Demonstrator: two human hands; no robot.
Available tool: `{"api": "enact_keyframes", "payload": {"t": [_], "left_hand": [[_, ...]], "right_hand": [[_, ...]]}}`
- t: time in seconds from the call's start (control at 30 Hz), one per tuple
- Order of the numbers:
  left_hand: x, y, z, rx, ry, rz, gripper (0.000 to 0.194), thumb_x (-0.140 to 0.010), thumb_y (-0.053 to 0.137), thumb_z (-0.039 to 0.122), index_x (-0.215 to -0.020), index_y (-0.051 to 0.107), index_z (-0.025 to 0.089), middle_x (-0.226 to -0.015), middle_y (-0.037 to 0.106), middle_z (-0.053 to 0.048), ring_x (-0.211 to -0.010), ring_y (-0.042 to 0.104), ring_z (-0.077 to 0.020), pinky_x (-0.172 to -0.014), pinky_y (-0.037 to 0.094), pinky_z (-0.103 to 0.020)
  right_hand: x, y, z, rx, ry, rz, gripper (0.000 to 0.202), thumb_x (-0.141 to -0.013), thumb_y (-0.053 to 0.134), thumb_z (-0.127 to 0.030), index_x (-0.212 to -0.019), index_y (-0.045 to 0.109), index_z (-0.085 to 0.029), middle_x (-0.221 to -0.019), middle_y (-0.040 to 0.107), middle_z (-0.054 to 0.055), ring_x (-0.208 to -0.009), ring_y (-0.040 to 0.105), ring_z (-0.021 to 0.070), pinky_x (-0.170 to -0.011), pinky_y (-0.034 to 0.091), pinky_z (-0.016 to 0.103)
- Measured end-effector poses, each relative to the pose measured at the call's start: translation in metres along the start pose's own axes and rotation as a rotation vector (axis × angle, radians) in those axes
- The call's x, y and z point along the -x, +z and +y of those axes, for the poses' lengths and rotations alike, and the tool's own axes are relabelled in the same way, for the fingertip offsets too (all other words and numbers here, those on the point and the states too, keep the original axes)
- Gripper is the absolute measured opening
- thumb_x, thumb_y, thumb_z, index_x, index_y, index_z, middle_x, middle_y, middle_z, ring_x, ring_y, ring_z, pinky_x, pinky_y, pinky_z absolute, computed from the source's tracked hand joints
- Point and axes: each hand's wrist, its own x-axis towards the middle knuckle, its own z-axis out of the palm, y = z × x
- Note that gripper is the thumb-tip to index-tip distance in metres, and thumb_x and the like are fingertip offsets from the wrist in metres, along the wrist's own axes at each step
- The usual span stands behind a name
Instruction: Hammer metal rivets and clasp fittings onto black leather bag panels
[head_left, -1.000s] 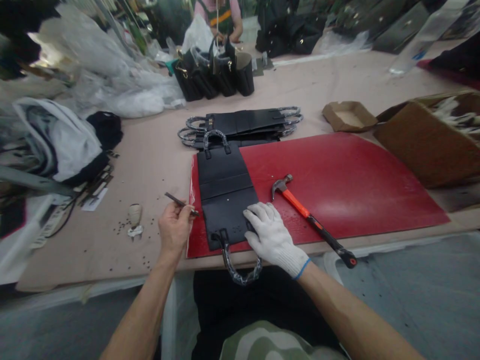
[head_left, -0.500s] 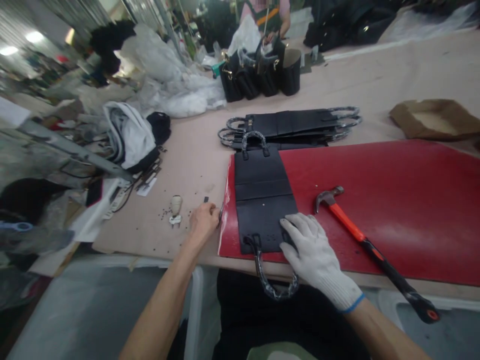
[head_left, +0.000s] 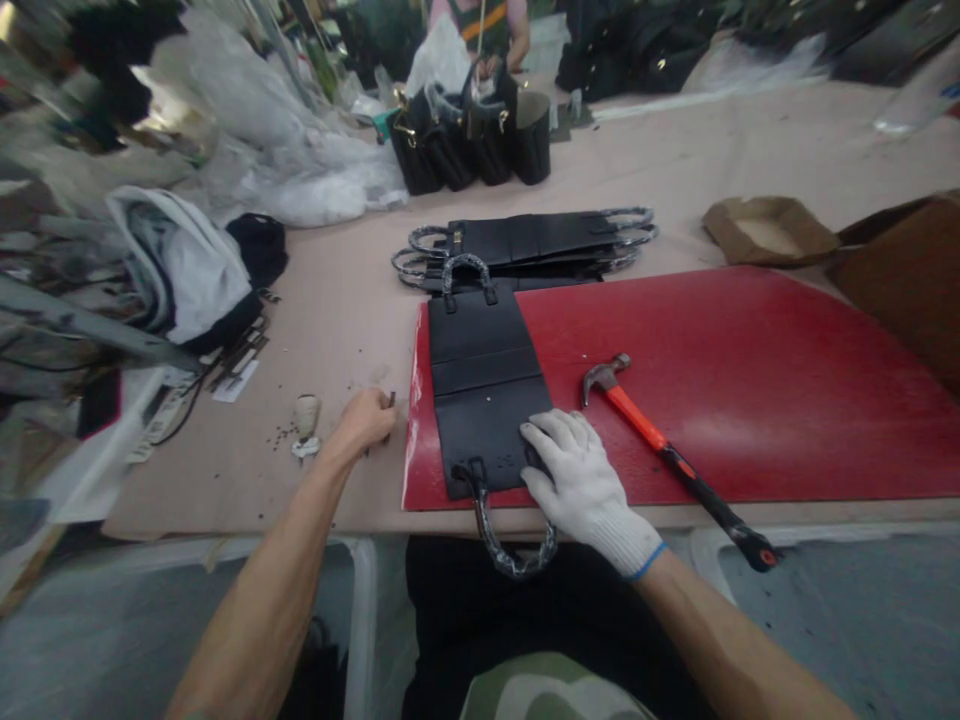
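A flat black bag panel (head_left: 491, 410) lies on the red mat (head_left: 720, 390), with a plastic-wrapped handle at each end. Its near handle (head_left: 517, 560) hangs over the table edge. My right hand (head_left: 581, 480), in a white knit glove, rests on the panel's lower right corner, fingers stretched out. Left of the mat, my bare left hand (head_left: 367, 420) is closed around a thin dark metal tool (head_left: 391, 402); its exact kind is hidden by the fingers. A claw hammer (head_left: 652, 435) with an orange and black handle lies right of my gloved hand.
More black panels (head_left: 536, 240) with wrapped handles are stacked behind the mat. Farther back stand several black bags (head_left: 469, 140), near another person. A thread spool (head_left: 306, 415) sits at left among small dark bits. A cardboard tray (head_left: 772, 230) lies at right.
My left hand has drawn back leftward from the mat's edge, and the dark tool now shows at its fingers. The gloved hand stays on the panel. The view has swung right.
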Motion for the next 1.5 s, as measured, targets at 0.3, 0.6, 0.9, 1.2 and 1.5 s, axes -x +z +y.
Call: {"api": "enact_keyframes", "payload": {"t": [0.3, 0.6, 0.9, 1.2, 1.5], "left_hand": [[0.084, 0.048, 0.064, 1.337, 0.187, -0.074, 0.05, -0.069, 0.089, 0.04, -0.105, 0.065, 0.015, -0.085, 0.078, -0.006, -0.081, 0.077, -0.021, -0.081, 0.063, -0.033], [0.098, 0.087, 0.081, 1.039, 0.383, -0.061, 0.02, -0.087, 0.068, 0.034, -0.097, 0.067, 0.016, -0.089, 0.08, -0.007, -0.085, 0.077, -0.0209, -0.086, 0.062, -0.034], [0.098, 0.091, 0.08, 1.014, 0.42, -0.029, 0.015, -0.09, 0.065, 0.03, -0.098, 0.066, 0.017, -0.09, 0.08, -0.006, -0.087, 0.077, -0.0198, -0.086, 0.062, -0.033], [0.104, 0.098, 0.077, 0.623, 0.825, 0.194, 0.016, -0.094, 0.054, 0.013, -0.098, 0.067, 0.021, -0.091, 0.076, -0.002, -0.083, 0.073, -0.0148, -0.078, 0.058, -0.025], [0.108, 0.106, 0.078, 0.565, 0.914, 0.257, 0.018, -0.097, 0.05, 0.012, -0.102, 0.064, 0.022, -0.093, 0.075, -0.003, -0.084, 0.073, -0.0155, -0.078, 0.058, -0.025]], "right_hand": [[0.0, -0.003, -0.003, -0.031, 0.014, 0.009, 0.047, -0.088, 0.066, -0.024, -0.135, 0.062, -0.016, -0.139, 0.057, 0.013, -0.135, 0.044, 0.0343, -0.125, 0.026, 0.057], [0.002, -0.004, -0.004, -0.035, 0.012, 0.008, 0.047, -0.088, 0.068, -0.023, -0.133, 0.062, -0.015, -0.138, 0.057, 0.013, -0.135, 0.044, 0.034, -0.126, 0.024, 0.056], [0.002, -0.003, -0.003, -0.033, 0.013, 0.014, 0.049, -0.086, 0.071, -0.022, -0.133, 0.063, -0.014, -0.138, 0.057, 0.013, -0.135, 0.043, 0.0344, -0.126, 0.024, 0.055], [0.005, -0.002, 0.003, -0.164, -0.02, 0.103, 0.041, -0.086, 0.066, -0.023, -0.126, 0.065, -0.018, -0.133, 0.062, 0.012, -0.13, 0.05, 0.0336, -0.121, 0.034, 0.058], [0.037, -0.061, 0.047, 0.392, 0.376, 0.129, 0.041, -0.094, 0.061, -0.031, -0.13, 0.06, -0.011, -0.126, 0.062, 0.02, -0.108, 0.059, 0.0383, -0.087, 0.051, 0.049]]}}
